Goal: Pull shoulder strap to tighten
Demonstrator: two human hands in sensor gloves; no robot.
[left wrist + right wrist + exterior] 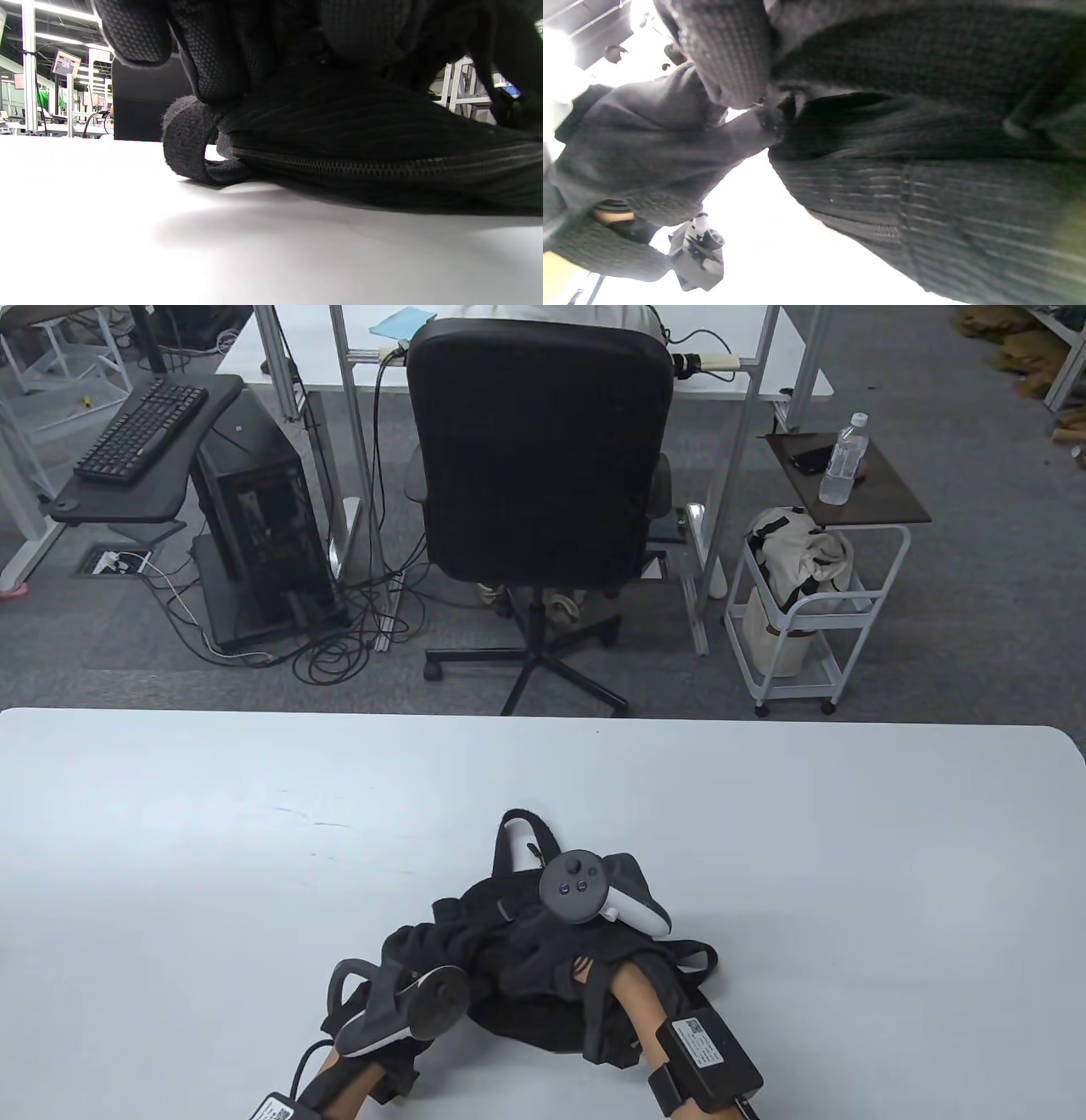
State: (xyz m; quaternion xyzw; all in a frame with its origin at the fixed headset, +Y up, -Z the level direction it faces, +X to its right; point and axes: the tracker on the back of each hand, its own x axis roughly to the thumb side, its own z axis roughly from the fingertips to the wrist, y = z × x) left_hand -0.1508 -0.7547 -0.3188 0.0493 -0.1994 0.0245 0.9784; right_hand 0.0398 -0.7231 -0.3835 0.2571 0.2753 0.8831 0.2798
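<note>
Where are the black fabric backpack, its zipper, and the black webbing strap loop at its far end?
Black fabric backpack [526,950]: table view, on its crumpled middle.
Zipper [382,167]: left wrist view, on the teeth along the lower edge.
Black webbing strap loop [524,818]: table view, on the top of the loop.

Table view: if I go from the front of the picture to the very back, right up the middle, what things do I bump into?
Black bag → bare white table → grey carpet → black office chair → white desk at the back.
</note>
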